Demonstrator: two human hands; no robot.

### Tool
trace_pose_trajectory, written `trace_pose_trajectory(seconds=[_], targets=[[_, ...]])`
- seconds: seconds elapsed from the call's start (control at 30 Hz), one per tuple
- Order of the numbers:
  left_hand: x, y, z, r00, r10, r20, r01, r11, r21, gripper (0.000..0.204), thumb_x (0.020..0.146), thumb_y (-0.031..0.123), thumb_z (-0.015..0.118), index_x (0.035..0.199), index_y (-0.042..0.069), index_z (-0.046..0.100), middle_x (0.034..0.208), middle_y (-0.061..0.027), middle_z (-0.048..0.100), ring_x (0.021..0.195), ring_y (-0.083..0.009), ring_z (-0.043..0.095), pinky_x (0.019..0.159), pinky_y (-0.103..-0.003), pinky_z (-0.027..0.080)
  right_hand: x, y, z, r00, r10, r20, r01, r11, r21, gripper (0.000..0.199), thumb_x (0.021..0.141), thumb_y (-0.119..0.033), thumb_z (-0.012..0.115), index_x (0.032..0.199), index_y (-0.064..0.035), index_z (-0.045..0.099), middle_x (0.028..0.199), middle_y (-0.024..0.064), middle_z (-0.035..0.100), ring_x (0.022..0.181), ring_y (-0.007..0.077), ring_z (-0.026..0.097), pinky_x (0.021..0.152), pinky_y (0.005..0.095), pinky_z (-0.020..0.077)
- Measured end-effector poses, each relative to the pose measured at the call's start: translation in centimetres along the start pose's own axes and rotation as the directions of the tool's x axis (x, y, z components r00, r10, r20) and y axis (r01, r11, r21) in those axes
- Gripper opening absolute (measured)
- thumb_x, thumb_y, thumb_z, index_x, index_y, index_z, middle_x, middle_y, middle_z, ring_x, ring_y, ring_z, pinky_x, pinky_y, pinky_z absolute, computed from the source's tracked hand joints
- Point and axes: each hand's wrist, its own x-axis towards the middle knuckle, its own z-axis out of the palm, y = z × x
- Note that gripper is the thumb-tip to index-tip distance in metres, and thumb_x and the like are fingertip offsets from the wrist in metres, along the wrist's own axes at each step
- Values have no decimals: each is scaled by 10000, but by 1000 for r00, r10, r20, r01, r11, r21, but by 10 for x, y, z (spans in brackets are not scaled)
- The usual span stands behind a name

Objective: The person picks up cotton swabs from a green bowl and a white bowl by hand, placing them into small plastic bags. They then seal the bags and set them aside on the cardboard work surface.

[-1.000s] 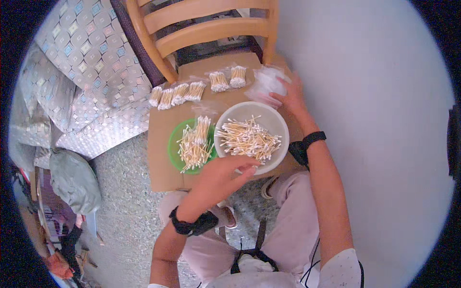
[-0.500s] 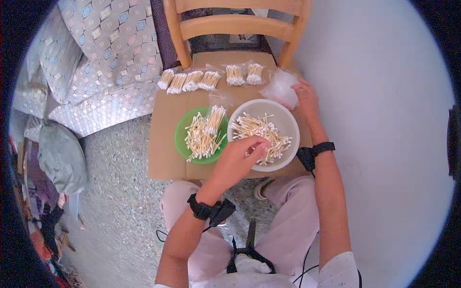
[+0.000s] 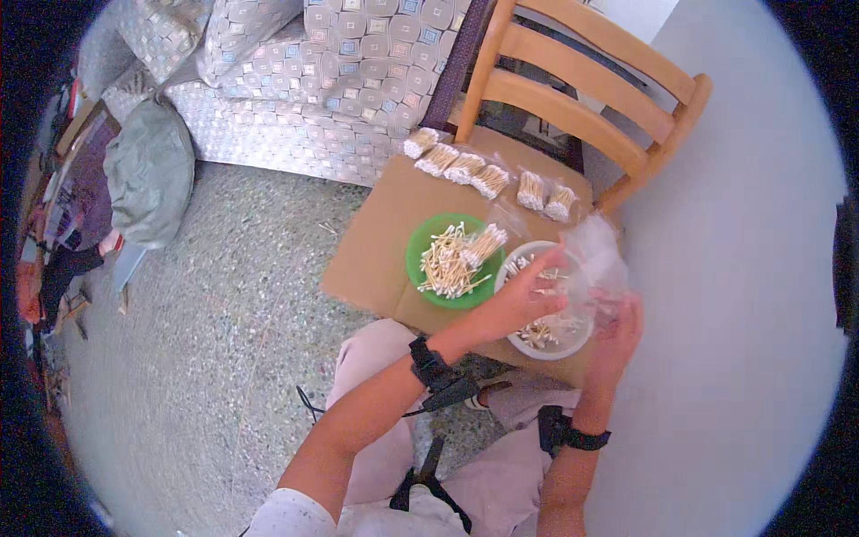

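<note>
My right hand [image 3: 619, 333], smeared by motion, grips clear plastic bags [image 3: 598, 255] at the right rim of a white bowl [image 3: 543, 354]. Over the same bowl is my left hand [image 3: 530, 294], its fingers apart and close to the plastic, with no object visible in it. Loose cotton swabs [image 3: 537, 335] lie in the white bowl, partly hidden by my hands and the plastic. Beside it on the left stands a green bowl [image 3: 414, 268] of loose swabs [image 3: 445, 261]. A bagged bundle of swabs [image 3: 484, 245] rests on its right side.
Several packed swab bundles [image 3: 464, 168] form a row at the back of the cardboard [image 3: 376, 259] covering the chair seat. Behind them rises the wooden chair back [image 3: 573, 103]. A pale wall [image 3: 734, 268] borders the right, and a patterned sofa [image 3: 268, 130] stands at the far left.
My right hand has drawn the plastic bags nearer, over the white bowl's right edge. My left hand's fingers have spread toward them. The whole view has turned and shifted.
</note>
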Motion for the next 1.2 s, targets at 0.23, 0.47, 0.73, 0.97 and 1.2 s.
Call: trace_pose_trajectory(seconds=[0.23, 0.47, 0.73, 0.97, 1.2], targets=[[-11, 5, -28, 968, -249, -23, 248, 949, 192, 360, 832, 314, 667, 1066, 42, 642, 988, -50, 651, 926, -135, 595, 857, -290, 468, 1, 12, 39, 888, 296, 351, -455, 671, 586, 239, 919, -205, 513, 1043, -8, 564, 1130, 125, 593, 879, 148, 594, 728, 234, 470], [-7, 9, -18, 978, -138, -159, 188, 913, 363, 241, 838, 229, 664, 981, 37, 648, 928, -33, 649, 810, -125, 605, 746, -255, 479, 10, 16, 31, 946, 229, 230, -285, 925, 252, 341, 882, -246, 603, 1138, -26, 555, 989, 81, 642, 843, 138, 599, 719, 264, 500], [-7, 28, -22, 968, -128, -218, 208, 892, 400, 271, 872, 137, 611, 1101, -2, 568, 934, -72, 646, 795, -120, 615, 706, -241, 502, 32, 45, 21, 945, 305, -118, -200, 824, 531, 282, 890, -247, 592, 1064, -26, 597, 964, 81, 643, 806, 161, 605, 706, 301, 504], [4, 27, -23, 921, -64, -384, 196, 929, 315, 312, 865, 141, 618, 1151, 38, 547, 930, -68, 649, 818, -138, 616, 760, -268, 480, 125, 76, 3, 827, -246, -505, 251, 966, -58, 259, 909, -250, 562, 1022, -20, 594, 970, 83, 657, 815, 174, 627, 738, 295, 487], [0, 32, -44, 929, 203, -310, 114, 640, 760, 421, 742, 104, 709, 1140, 87, 574, 920, -84, 646, 832, -209, 613, 784, -331, 464, 148, 94, 13, 934, -310, -179, 197, 862, -466, 254, 879, -260, 582, 1037, -67, 629, 970, 129, 671, 914, 281, 641, 797, 352, 486]])
